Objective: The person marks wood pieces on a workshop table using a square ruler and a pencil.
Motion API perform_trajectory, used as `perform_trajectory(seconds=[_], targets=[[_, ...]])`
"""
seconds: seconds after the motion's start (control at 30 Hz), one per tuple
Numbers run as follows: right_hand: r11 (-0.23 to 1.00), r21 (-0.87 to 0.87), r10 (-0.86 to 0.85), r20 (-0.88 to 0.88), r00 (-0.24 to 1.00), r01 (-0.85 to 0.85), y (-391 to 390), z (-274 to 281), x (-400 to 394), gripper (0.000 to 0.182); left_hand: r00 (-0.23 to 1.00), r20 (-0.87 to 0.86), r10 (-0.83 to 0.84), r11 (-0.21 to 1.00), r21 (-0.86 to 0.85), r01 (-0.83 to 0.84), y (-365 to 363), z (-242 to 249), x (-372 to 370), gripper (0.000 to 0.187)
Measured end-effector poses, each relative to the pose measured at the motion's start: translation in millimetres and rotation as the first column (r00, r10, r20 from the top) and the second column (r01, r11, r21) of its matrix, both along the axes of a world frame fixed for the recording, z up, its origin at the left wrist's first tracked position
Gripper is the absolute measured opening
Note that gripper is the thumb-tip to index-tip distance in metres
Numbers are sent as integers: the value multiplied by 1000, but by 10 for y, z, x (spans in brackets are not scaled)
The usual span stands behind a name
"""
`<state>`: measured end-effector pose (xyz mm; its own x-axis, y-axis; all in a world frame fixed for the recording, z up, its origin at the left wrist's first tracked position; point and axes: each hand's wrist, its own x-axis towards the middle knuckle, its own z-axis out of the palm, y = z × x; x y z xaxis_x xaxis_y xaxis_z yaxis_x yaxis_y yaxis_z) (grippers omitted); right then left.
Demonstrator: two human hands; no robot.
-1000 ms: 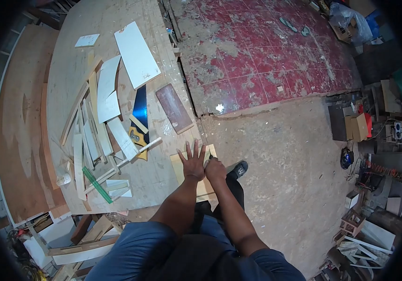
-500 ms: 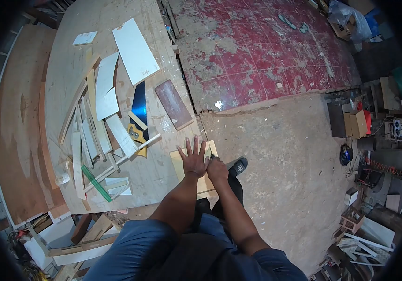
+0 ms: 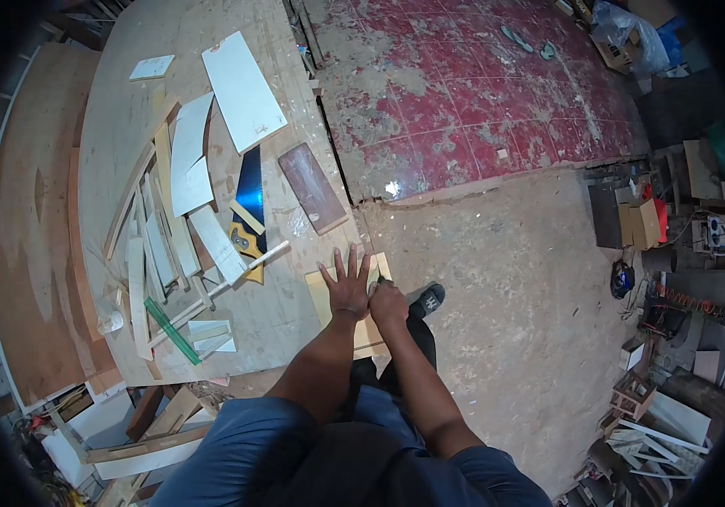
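Note:
A pale yellowish wooden board (image 3: pixel 317 294) lies at the front right edge of the worktable, in the lower middle of the head view. My left hand (image 3: pixel 349 289) presses flat on it with the fingers spread. Close against its thumb side, my right hand (image 3: pixel 389 304) is closed in a fist over the board's right part. A small dark tool (image 3: pixel 381 280) pokes out at the top of that fist; its kind is mostly hidden by the fingers.
On the worktable (image 3: pixel 282 338) lie a handsaw (image 3: pixel 250 190) with a yellow handle, a brown block (image 3: pixel 313 188), white panels (image 3: pixel 244 93), several wood strips and a green strip (image 3: pixel 171 331). My shoe (image 3: pixel 427 299) stands on the concrete floor (image 3: pixel 506 338) at the right.
My right hand has shifted very slightly toward me and to the left along the board. The left hand stays flat in nearly the same place.

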<state>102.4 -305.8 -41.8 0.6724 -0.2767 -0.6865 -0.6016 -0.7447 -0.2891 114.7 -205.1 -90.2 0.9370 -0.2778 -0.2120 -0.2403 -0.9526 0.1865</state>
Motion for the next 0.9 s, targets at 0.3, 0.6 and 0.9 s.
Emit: perform_trajectory(seconds=[0.3, 0.6, 0.9], targets=[[999, -47, -1, -56, 998, -2, -88, 429, -495, 37, 1000, -11, 2, 1000, -10, -2, 5, 72, 12, 76], [1000, -28, -6, 9, 1000, 6, -45, 24, -185, 32, 999, -36, -5, 1000, 27, 6, -16, 96, -2, 76], [997, -56, 51, 1, 999, -51, -49, 27, -317, 34, 999, -39, 5, 1000, 3, -5, 0, 79, 26, 75]])
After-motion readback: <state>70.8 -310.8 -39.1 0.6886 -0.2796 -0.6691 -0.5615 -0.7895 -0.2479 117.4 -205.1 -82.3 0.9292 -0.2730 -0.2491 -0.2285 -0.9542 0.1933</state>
